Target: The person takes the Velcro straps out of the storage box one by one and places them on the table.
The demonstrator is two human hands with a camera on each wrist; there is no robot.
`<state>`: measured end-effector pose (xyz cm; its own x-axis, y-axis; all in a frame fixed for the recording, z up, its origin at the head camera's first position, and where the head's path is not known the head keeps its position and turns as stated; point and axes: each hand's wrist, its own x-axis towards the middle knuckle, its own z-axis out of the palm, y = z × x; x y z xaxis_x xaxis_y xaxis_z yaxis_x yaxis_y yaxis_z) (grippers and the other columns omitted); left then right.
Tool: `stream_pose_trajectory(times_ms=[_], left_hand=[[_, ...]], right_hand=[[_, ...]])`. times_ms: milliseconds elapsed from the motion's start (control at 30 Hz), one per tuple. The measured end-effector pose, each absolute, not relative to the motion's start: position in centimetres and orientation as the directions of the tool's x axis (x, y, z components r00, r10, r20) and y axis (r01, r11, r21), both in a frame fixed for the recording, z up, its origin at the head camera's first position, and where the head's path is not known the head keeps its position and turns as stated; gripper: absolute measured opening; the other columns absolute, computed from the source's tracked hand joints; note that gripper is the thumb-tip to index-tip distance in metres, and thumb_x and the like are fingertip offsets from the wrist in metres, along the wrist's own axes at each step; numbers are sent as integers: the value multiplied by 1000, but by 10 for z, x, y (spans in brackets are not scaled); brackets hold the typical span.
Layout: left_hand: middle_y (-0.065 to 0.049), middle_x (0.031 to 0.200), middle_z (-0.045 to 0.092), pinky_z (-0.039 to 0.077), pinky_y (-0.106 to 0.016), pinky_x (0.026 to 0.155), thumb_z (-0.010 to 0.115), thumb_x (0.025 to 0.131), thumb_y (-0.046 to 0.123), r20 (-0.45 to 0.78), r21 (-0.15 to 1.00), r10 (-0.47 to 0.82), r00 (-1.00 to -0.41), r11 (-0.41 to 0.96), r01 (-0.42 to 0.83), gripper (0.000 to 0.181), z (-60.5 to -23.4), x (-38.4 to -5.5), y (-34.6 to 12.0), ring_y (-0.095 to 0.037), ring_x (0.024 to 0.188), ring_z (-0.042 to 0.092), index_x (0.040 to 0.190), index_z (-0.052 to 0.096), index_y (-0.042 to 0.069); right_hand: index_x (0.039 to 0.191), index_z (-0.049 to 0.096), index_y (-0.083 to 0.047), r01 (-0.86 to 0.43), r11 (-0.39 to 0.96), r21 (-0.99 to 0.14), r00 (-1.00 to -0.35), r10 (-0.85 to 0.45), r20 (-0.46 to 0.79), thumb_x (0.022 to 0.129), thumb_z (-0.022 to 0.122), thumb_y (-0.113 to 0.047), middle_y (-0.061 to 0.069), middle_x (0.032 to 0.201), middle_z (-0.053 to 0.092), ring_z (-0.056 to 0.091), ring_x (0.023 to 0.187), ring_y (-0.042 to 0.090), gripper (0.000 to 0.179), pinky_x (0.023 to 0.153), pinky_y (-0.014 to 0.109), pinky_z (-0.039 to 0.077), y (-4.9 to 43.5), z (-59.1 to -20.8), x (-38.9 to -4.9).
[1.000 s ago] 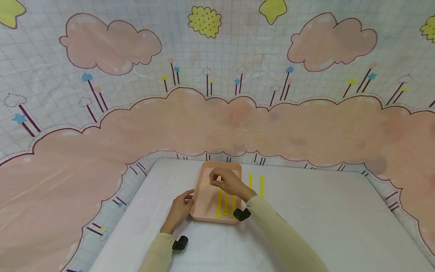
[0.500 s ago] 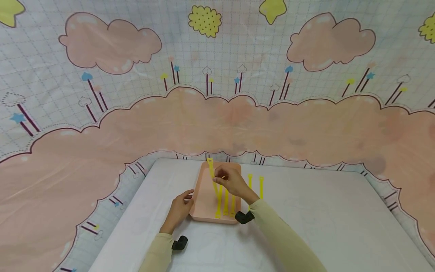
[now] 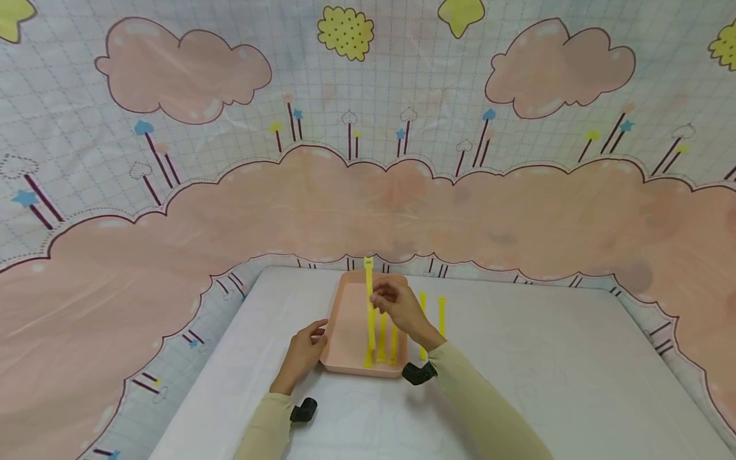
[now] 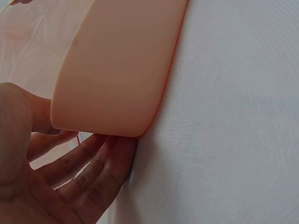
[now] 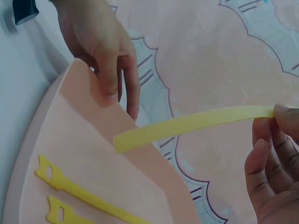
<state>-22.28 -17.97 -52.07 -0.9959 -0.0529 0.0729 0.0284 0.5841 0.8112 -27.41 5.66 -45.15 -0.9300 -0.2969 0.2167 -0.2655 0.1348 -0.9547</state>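
In the head view, my right hand (image 3: 404,312) pinches a yellow hook-and-loop cable tie (image 3: 369,281) between thumb and fingertips. The tie hangs nearly upright over the pink tray (image 3: 347,326), its slotted head at the top. Inside the tray, several more yellow cable ties (image 3: 382,342) lie side by side toward the right. My left hand (image 3: 305,354) holds the tray's left edge. The right wrist view shows its thumb over the rim and its fingers outside the wall. There, the free tail of the held cable tie (image 5: 187,121) reaches across the tray's rim.
Two yellow cable ties (image 3: 442,313) lie on the white table (image 3: 529,364) just right of the tray, partly hidden by the right arm. A patterned curtain (image 3: 356,211) with pink clouds rises behind the table. A black wrist camera (image 3: 420,374) sits on the right wrist.
The held cable tie has swung from nearly flat in view to upright, and its head has shifted right. My right hand has moved slightly right. My left hand stays on the tray.
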Motion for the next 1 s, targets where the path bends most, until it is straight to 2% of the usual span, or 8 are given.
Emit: stream_pose_trajectory(times_ms=[67, 333, 667, 1000], left_hand=[[-23, 113, 68, 56, -40, 77, 58, 93, 5, 74, 815, -54, -996, 579, 29, 40, -519, -222, -179, -33, 98, 70, 133, 60, 4], [-23, 114, 68, 56, -40, 77, 58, 93, 5, 72, 811, -52, -996, 585, 28, 40, -522, -224, -179, -33, 98, 70, 133, 60, 5], [-23, 115, 68, 56, -41, 79, 58, 93, 6, 72, 813, -45, -996, 581, 32, 40, -521, -223, -179, -34, 100, 69, 134, 59, 5], [-22, 116, 68, 56, -40, 79, 58, 93, 8, 62, 822, -55, -997, 570, 19, 42, -522, -224, -181, -33, 100, 69, 135, 59, 6]], right_hand=[[112, 60, 1, -240, 117, -964, -938, -282, 200, 93, 63, -4, 10, 92, 64, 63, 82, 30, 19, 71, 39, 53, 58, -451, -273], [113, 59, 1, -132, 43, -990, -959, -257, 116, 95, 61, -5, 3, 93, 63, 61, 78, 11, 19, 70, 25, 51, 71, -447, -266], [114, 56, 3, -73, -14, -997, -972, -221, 74, 95, 62, -6, -1, 89, 61, 61, 81, 13, 22, 71, 23, 51, 90, -452, -258], [117, 58, -2, -24, 48, -999, -987, -158, 17, 97, 61, -11, 6, 97, 62, 61, 87, 16, 22, 74, 26, 52, 107, -459, -253]])
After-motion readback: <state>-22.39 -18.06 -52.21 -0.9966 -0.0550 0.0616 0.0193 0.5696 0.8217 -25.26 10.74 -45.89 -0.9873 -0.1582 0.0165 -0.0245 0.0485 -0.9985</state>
